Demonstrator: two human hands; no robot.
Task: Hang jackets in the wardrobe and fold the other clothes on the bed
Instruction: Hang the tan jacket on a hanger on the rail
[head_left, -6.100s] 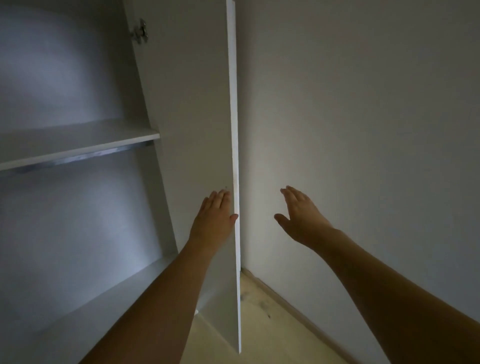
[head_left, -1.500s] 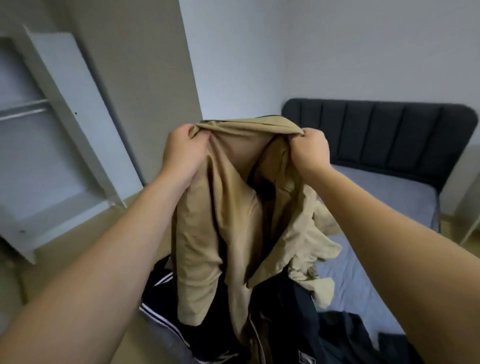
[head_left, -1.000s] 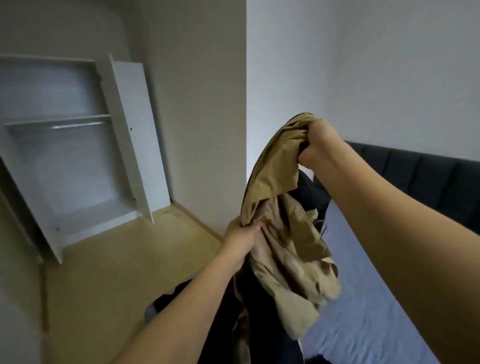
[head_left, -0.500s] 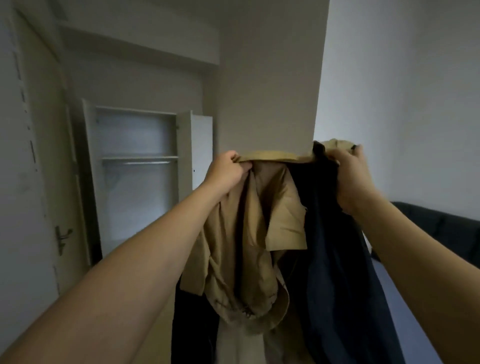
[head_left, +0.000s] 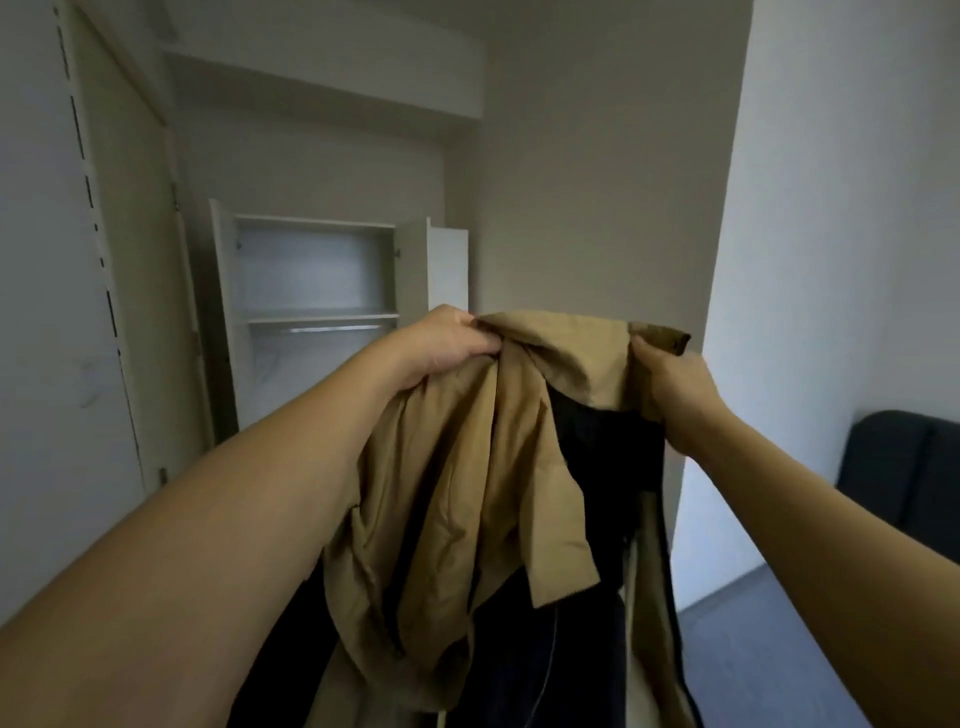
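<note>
Tan jacket (head_left: 467, 467) held up before open wardrobe (head_left: 317, 312).
Gripped at top edge by left hand (head_left: 441, 340) and right hand (head_left: 675, 384), dark lining showing.

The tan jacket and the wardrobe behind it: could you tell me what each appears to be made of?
The tan jacket, held up by the left hand and right hand, looks like a matte woven cloth, perhaps cotton, creasing softly, with a dark lining. The wardrobe looks like smooth white laminated board, flat-edged; its rail shines like metal.
</note>
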